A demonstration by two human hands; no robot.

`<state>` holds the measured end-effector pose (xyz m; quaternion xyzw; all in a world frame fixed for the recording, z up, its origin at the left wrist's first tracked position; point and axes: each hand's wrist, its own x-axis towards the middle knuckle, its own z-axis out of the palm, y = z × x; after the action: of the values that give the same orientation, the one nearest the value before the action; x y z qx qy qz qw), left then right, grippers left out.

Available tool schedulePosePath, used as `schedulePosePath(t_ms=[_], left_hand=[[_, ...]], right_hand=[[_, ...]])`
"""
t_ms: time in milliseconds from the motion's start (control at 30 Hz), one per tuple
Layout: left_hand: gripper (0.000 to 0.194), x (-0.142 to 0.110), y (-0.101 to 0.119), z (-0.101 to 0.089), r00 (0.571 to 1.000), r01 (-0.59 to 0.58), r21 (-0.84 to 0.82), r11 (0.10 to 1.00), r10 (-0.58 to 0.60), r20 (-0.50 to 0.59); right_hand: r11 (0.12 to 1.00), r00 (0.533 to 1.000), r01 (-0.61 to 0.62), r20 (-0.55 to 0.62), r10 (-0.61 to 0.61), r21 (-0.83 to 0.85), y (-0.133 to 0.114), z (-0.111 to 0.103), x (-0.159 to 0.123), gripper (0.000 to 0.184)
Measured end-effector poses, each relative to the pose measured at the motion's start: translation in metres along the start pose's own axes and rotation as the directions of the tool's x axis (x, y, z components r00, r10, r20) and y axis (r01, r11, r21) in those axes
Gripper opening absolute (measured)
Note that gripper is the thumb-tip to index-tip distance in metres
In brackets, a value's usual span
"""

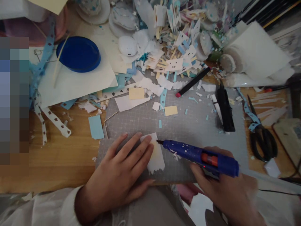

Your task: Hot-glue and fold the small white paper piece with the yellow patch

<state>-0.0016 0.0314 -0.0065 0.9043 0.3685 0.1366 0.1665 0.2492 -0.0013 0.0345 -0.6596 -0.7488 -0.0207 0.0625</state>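
Table: smooth, wood-grained tabletop [54,160], its near edge below your left wrist.
Mat: grey, gridded cutting mat [197,119]; its grid shows between your tool and the far scraps.
Heap: crumpled, snipped paper pieces [174,64], far centre.
Left hand: your left hand [124,171] lies flat, fingers extended and slightly apart, fingertips on the paper.
Right hand: your right hand [228,188] is closed around the glue gun.
Glue gun: speckled blue plastic glue gun [188,150], dark nozzle by the paper's right edge, contact unclear.
Dish: glossy blue oval dish [81,55], far left, pale stick [61,47] across its rim.
Paper: ragged-edged white paper [156,160], near centre on the mat.
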Motion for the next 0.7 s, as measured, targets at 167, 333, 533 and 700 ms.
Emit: schedulePosePath(t_ms=[167, 333, 533, 700], left_hand=[[0.058, -0.0006, 0.0006, -0.0008, 1.0, -0.009, 0.004, 1.0, 0.009, -0.009], [0.057, -0.0003, 0.0003, 0.0, 1.0, -0.012, 0.016, 1.0, 0.012, -0.005], [0.055, -0.0003, 0.0004, -0.0003, 1.0, 0.0, 0.002, 1.0, 0.0, -0.004], [0.054, -0.0003, 0.0009, -0.001, 1.0, 0.009, -0.02, 1.0, -0.009, -0.007]], right_hand=[[0.997, 0.999, -0.013, -0.045, 0.009, -0.078, 0.0017, -0.0006, -0.0049, 0.026], [0.996, 0.999, -0.049, -0.025, 0.047, -0.078, 0.0042, 0.0013, -0.0082, 0.03], [0.998, 1.0, -0.027, 0.01, 0.028, -0.049, 0.0047, 0.0007, -0.005, 0.028], [0.999, 0.999, -0.011, 0.046, 0.014, -0.048, 0.0024, -0.0003, -0.0025, 0.026]])
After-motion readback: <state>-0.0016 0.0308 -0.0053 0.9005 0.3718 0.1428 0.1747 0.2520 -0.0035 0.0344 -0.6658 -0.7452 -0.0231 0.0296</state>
